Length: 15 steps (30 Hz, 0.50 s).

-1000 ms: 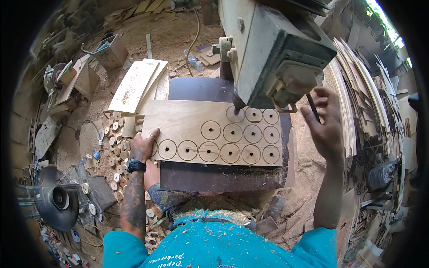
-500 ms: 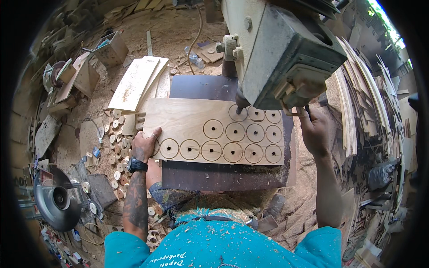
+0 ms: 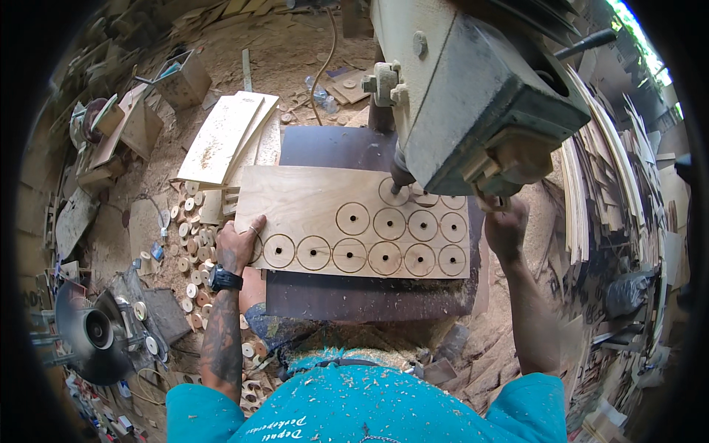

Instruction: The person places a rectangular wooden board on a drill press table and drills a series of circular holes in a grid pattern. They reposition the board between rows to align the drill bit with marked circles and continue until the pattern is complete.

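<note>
A pale plywood board (image 3: 310,199) lies on a dark panel (image 3: 325,295) in front of me. Rows of ring-shaped cuts mark it, each with a dark centre hole. My left hand (image 3: 238,245) grips the board's left edge, thumb on top. Above the far right part stands a drill press (image 3: 480,103); its cutting tool (image 3: 399,173) comes down at a ring in the far row. My right hand (image 3: 508,225) is closed at a lever below the machine's head, which partly hides the fingers and the grip.
Many small wooden discs (image 3: 193,245) lie left of the board. Pale planks (image 3: 221,140) rest at the far left, and a fan (image 3: 96,328) stands at the near left. Stacked wood strips (image 3: 609,184) line the right side. Sawdust covers the floor.
My right hand has shifted slightly lower in the picture, and another press lever now shows at the upper right. My left hand keeps its hold on the board. The view has shifted a little.
</note>
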Each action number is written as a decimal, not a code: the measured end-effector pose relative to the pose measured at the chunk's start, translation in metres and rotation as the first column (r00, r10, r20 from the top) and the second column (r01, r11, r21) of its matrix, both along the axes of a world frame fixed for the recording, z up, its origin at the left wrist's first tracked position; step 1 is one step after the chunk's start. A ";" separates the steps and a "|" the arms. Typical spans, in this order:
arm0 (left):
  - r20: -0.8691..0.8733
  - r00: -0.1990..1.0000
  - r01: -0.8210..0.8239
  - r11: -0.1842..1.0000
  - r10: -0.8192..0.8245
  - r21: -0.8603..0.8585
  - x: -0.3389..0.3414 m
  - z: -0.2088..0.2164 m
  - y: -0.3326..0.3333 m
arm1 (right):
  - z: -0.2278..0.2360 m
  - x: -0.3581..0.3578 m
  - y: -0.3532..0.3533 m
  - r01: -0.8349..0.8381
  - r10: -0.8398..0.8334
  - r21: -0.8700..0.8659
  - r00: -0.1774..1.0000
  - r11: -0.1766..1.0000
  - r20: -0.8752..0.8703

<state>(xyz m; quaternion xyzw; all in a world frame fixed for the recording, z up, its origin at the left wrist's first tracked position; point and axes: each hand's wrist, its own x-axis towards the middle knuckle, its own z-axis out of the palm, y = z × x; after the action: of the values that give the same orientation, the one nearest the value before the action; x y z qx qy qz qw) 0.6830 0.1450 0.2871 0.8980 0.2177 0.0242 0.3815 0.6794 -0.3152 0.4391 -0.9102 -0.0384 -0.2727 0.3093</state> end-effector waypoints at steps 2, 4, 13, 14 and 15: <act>-0.023 1.000 -0.005 1.000 0.006 0.031 0.000 0.001 0.000 | -0.004 0.003 0.000 -0.012 0.013 -0.033 1.000 0.999 0.028; -0.030 0.999 -0.013 0.999 0.015 0.043 -0.001 0.001 0.000 | -0.006 0.005 0.000 -0.028 0.031 -0.054 0.998 0.998 0.061; -0.024 1.000 -0.011 1.000 0.011 0.017 -0.001 0.004 -0.001 | 0.003 0.003 0.000 -0.009 0.010 0.016 0.998 1.000 -0.055; -0.023 1.000 -0.006 1.000 0.007 0.011 -0.002 0.005 -0.001 | 0.011 -0.001 0.001 -0.005 0.007 0.021 0.997 1.000 -0.076; -0.024 1.000 -0.006 1.000 0.006 0.003 -0.002 0.007 -0.001 | 0.022 -0.004 0.004 0.041 -0.037 0.026 0.989 0.999 -0.144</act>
<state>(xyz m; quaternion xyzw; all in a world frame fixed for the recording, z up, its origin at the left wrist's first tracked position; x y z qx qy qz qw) 0.6806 0.1441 0.2940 0.8982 0.2248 0.0148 0.3774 0.6750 -0.3115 0.4610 -0.9234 0.0060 -0.2129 0.3192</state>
